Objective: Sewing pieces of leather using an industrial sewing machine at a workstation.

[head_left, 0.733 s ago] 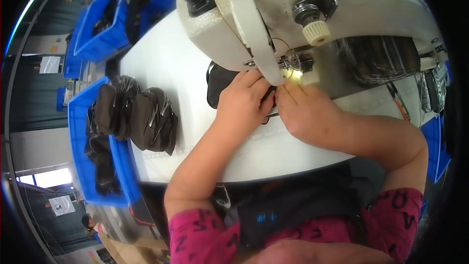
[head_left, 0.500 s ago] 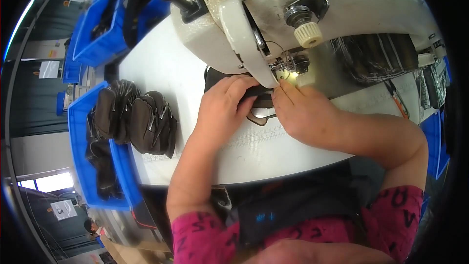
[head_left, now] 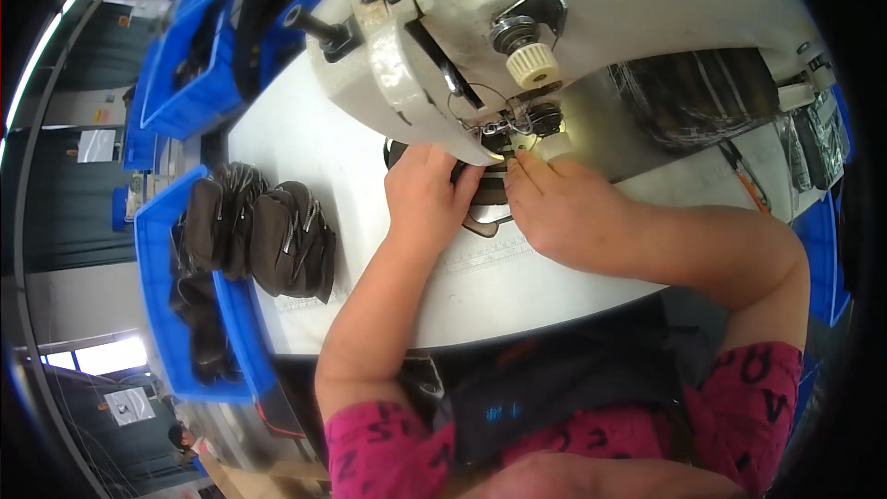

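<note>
Head view, looking down: 2 bare hands work close together on a white desk (head_left: pixel 554 291), right beside the needle area of a pale sewing machine (head_left: pixel 633 18) that fills the top of the picture. A black fabric piece (head_left: pixel 492 192) lies flat under the machine's front end, partly covered by the hands; a small tan-edged tab (head_left: pixel 480 227) sticks out from its lower side.

Left hand (head_left: pixel 429 189) rests on the piece, its thumb spread from its fingers, with dark fabric showing in the gap; whether it grips the fabric, I cannot tell. Right hand (head_left: pixel 565 208) sits just beside it, its fingers drawn together and their tips at the piece near the needle; whether they pinch it is hidden. A small light (head_left: pixel 525 141) glows just beyond these fingertips. Above it, a cream knob (head_left: pixel 533 66) juts from the machine.

To the left, bulky dark pouches (head_left: pixel 289 240) with silvery zips stand at the desk's edge, beside and partly over a blue bin (head_left: pixel 254 346) that holds more dark fabric. To the right of the needle lies a stack of dark striped pieces (head_left: pixel 698 97), and below it a cutting tool (head_left: pixel 750 183) with an orange handle. Bright pink sleeves (head_left: pixel 383 448), printed with dark letters, cover the upper arms.
</note>
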Action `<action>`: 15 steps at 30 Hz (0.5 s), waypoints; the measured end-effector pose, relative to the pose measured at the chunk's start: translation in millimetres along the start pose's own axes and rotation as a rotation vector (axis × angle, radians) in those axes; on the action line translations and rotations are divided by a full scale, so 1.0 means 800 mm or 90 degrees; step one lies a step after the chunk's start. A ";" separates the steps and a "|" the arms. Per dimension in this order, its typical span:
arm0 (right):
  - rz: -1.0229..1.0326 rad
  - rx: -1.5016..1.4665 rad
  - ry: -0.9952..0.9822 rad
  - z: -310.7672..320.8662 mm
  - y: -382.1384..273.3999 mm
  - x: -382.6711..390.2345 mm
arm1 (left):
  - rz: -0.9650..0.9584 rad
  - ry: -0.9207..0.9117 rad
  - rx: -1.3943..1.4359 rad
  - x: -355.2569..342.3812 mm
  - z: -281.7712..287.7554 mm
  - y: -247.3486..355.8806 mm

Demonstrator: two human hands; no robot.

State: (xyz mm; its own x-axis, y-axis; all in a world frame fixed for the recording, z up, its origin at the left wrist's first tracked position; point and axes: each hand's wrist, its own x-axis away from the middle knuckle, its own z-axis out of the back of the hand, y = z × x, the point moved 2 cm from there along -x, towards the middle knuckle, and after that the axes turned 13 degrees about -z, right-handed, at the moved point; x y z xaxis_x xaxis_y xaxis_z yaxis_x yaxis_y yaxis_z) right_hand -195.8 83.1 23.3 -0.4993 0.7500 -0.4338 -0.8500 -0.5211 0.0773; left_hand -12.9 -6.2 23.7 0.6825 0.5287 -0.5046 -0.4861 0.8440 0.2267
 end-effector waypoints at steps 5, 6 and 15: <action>0.005 0.024 0.023 -0.004 0.000 0.002 | -0.053 0.021 -0.071 0.000 0.008 0.000; 0.012 0.031 0.013 -0.005 0.000 0.002 | -0.054 0.020 -0.070 -0.002 0.009 0.001; 0.012 0.026 0.032 -0.006 -0.001 0.000 | 0.057 -0.080 0.193 -0.001 0.004 0.001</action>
State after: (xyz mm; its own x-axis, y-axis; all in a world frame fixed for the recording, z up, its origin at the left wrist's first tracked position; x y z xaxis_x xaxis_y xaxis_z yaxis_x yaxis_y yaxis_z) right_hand -194.5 81.9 19.1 -0.5066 0.7187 -0.4762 -0.8476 -0.5164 0.1222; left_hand -12.0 -5.8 27.1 0.7162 0.5924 -0.3690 -0.3751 0.7726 0.5122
